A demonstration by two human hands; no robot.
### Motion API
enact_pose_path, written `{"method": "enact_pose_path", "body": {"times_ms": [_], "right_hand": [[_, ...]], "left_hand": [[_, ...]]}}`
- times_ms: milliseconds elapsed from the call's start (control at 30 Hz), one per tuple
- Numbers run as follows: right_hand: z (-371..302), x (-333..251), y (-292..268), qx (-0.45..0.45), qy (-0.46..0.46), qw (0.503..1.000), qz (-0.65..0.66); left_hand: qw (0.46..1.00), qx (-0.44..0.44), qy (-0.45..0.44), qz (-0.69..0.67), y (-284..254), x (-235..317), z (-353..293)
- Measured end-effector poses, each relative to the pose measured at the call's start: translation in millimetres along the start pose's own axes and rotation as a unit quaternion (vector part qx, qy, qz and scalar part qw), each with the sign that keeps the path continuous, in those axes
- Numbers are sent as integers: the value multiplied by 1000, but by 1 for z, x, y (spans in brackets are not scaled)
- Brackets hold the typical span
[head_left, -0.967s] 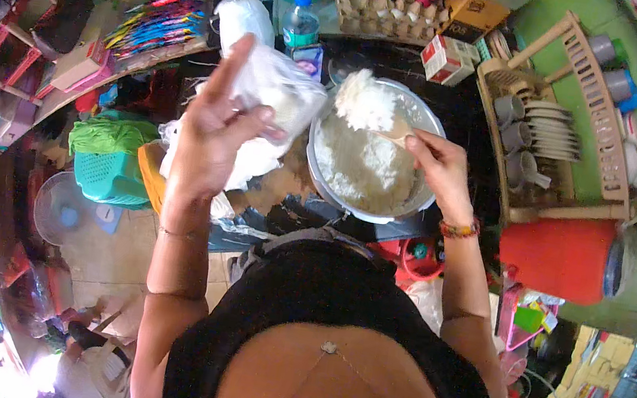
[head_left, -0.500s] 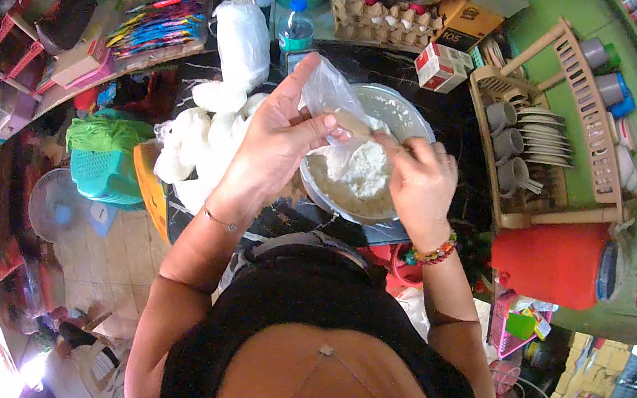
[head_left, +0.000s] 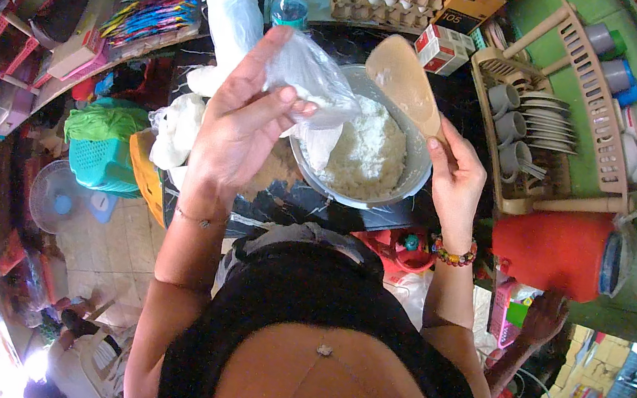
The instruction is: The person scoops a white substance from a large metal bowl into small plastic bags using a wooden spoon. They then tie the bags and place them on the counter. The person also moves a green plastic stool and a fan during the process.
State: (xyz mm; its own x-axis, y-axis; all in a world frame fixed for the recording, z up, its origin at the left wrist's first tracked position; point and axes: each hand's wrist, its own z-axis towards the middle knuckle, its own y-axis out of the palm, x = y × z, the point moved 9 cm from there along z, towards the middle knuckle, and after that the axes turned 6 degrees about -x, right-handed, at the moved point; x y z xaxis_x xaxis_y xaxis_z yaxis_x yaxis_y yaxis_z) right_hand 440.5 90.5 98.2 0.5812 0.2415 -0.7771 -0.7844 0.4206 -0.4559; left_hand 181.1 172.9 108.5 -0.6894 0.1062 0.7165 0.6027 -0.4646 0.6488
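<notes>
**Broad, pale wooden paddle (head_left: 405, 77) lifted off the clear, thin plastic bag (head_left: 311, 76)**

Since half a second ago: paddle up from the bag's mouth, blade now bare; a co-worker's bare hand (head_left: 544, 319) has come in at lower right, near a pink plastic basket (head_left: 501, 310).

Nearest: right hand (head_left: 458, 178) closed round the paddle's handle, thumb along it, blade tipped up and left above the far right of the pot. Left hand (head_left: 244, 119) half open, forefinger stretched up along the bag, thumb and another fingertip pinching the film. Bag hangs over the pot's left part, white stuff in its lower end; cannot tell if it touches the contents.

Below: round, silver metal pot (head_left: 359, 202), loose white grains (head_left: 379, 146) inside, on a black, marble-patterned tabletop (head_left: 309, 210). Stuffed white plastic bags (head_left: 177, 134) to its left.

Beyond: clear bottle with a blue cap (head_left: 289, 8), red-and-white carton (head_left: 441, 49), cardboard egg tray (head_left: 378, 4). At right, beige plastic dish rack (head_left: 578, 203) with white plates (head_left: 549, 121) and grey mugs (head_left: 510, 128).
</notes>
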Motion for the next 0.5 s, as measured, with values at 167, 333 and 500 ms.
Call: {"method": "enact_pose_path", "body": {"times_ms": [167,333,500], "right_hand": [[-19,53,40,-208,107,885,-402],[-38,89,101,-381,95,756,-524],[-31,11,152,-384,-13,875,-296]], "left_hand": [[999,-1,34,-8,3,35,-22],[994,92,-3,53,-17,49,-56],[992,110,-41,56,-40,39,-88]]}}
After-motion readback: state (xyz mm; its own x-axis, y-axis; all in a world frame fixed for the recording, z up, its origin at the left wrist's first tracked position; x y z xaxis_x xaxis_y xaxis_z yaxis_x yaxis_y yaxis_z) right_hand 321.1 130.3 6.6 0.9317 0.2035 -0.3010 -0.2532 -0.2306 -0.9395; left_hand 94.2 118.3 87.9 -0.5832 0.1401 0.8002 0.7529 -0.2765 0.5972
